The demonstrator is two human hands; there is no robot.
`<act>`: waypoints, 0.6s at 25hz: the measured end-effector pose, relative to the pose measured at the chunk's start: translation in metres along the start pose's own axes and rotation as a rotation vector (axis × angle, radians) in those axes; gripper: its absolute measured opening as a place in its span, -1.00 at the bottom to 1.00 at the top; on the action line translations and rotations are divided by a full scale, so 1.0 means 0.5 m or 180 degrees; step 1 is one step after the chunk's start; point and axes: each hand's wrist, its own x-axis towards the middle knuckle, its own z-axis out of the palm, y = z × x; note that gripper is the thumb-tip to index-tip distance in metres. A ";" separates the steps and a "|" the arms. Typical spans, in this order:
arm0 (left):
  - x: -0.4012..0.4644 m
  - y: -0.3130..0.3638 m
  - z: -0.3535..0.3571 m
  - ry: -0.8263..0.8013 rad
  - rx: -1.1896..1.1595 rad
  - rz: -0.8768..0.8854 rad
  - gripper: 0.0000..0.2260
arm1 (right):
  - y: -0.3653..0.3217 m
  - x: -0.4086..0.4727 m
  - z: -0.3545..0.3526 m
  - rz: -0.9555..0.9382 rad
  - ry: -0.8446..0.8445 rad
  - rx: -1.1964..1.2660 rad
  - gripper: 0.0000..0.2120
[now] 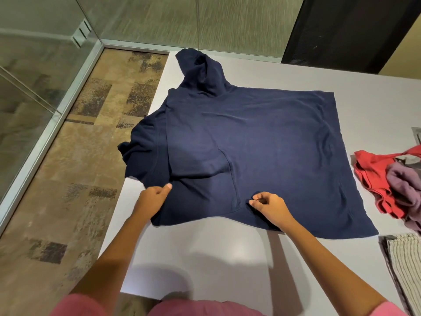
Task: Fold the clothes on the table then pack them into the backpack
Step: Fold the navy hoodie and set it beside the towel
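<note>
A navy blue hoodie [262,137] lies spread flat on the white table [205,258], its hood pointing to the far left corner and one sleeve bunched over the table's left edge. My left hand [152,200] pinches the hoodie's cloth at its near left edge, thumb on top. My right hand [267,205] pinches the cloth near the hem in the middle, fingers curled. No backpack is in view.
A pile of red [373,179] and mauve [403,185] clothes lies at the table's right edge. A striped grey folded cloth [403,263] lies at the near right. The table's left edge drops to patterned carpet [75,179], with a glass wall [34,87] beyond.
</note>
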 end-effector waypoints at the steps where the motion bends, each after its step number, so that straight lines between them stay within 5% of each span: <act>1: -0.014 -0.006 0.008 -0.0152 0.0182 0.0168 -0.58 | -0.023 0.003 0.017 -0.0017 -0.0029 0.0051 -0.69; 5: -0.026 0.002 0.020 -0.0265 0.0659 0.0910 -0.74 | -0.112 0.049 0.073 0.0077 0.0095 0.0478 -0.50; 7: -0.015 0.021 0.006 -0.0310 0.0451 0.1073 -0.67 | -0.152 0.070 0.091 0.0194 0.0070 0.0640 -0.72; 9: 0.007 0.050 -0.022 -0.0353 0.0327 0.1335 -0.67 | -0.191 0.093 0.094 0.0144 -0.0039 0.0964 -0.56; 15: 0.077 0.098 -0.092 -0.0101 -0.0353 0.1300 -0.75 | -0.240 0.160 0.046 -0.0101 0.0796 0.1472 -0.81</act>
